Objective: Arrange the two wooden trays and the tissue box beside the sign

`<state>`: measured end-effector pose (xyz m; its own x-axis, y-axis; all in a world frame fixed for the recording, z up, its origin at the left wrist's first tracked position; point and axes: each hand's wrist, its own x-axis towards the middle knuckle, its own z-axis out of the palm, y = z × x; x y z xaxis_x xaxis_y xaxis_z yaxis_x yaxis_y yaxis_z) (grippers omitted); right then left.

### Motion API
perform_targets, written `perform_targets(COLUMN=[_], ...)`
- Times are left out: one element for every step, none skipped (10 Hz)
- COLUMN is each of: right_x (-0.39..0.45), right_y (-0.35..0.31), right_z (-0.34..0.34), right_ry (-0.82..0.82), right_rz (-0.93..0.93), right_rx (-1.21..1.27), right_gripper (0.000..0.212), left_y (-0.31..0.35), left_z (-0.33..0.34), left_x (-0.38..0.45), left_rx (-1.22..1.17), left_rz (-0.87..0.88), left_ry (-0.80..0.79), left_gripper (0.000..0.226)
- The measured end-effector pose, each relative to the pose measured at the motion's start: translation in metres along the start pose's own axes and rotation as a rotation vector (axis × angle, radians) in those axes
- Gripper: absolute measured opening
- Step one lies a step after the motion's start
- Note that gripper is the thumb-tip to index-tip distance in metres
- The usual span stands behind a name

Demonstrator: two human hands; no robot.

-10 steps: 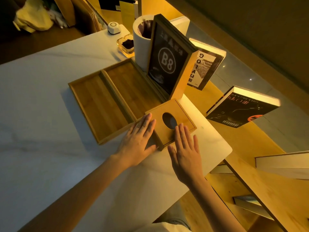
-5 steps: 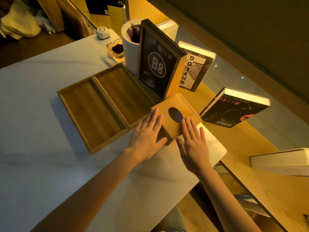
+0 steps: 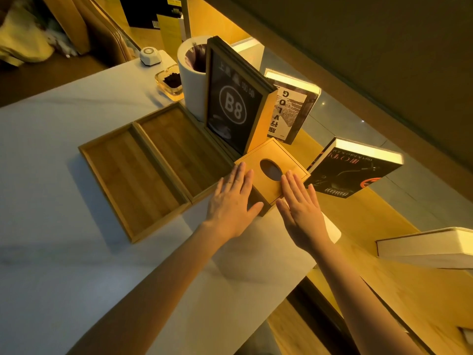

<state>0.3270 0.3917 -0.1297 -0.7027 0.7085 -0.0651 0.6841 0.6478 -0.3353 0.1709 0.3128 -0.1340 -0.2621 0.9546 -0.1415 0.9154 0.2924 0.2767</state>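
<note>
A: Where is the box?
B: The box point(image 3: 271, 172) sits on the tabletop point(image 3: 51, 155) near its right edge, its far corner touching the foot of the sign point(image 3: 234, 103). The two trays point(image 3: 156, 167) lie side by side, left of the box and in front of the sign.
A: And the hands?
B: Both flat, fingers spread, neither grip closed on anything. The left hand point(image 3: 230, 201) rests against the box's near left corner, the right hand point(image 3: 299, 203) on its near right edge beside the oval hole.
A: How would it handle?
B: I judge it light and stiff, thin wood, likely hollow. It should slide easily on that smooth pale top, so push from the side walls, not the lid.
A: The room?
B: Dim, amber light. A white cup point(image 3: 192, 78), an ashtray point(image 3: 170, 82) and books point(image 3: 350, 172) on a wooden ledge crowd the right side.
</note>
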Motion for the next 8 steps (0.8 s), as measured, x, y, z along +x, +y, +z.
perform_targets(right_x=[0.001,0.001,0.003,0.006,0.013,0.016,0.021,0.018], right_y=[0.001,0.000,-0.003,-0.013,-0.034,-0.065,-0.099,-0.133], right_z=[-0.002,-0.004,-0.010,-0.020,-0.036,-0.056,-0.083,-0.133], right_ry=[0.000,0.002,0.014,0.058,0.069,0.039,0.127,0.142], right_rz=[-0.017,-0.016,-0.005,0.016,0.036,0.006,-0.138,-0.283], right_rx=[0.021,0.034,0.054,0.046,0.123,0.362,0.604,0.861], right_gripper=[0.051,0.052,0.054,0.047,0.041,0.037,0.027,0.018], left_y=[0.000,0.001,0.000,-0.001,-0.001,-0.005,-0.026,-0.046], left_z=[-0.001,-0.003,-0.009,-0.021,-0.038,-0.067,-0.110,-0.159], left_x=[0.001,0.001,0.002,0.002,-0.009,-0.031,-0.052,-0.082], left_rx=[-0.003,-0.011,-0.004,-0.001,-0.202,-0.534,-0.588,-0.593], left_rz=[-0.005,-0.002,0.001,0.014,-0.023,-0.091,-0.109,-0.114], left_ry=[-0.002,-0.007,-0.037,-0.086,-0.064,0.039,0.295,0.520], left_gripper=[0.076,0.075,0.073,0.070,0.062,0.054,0.044,0.036])
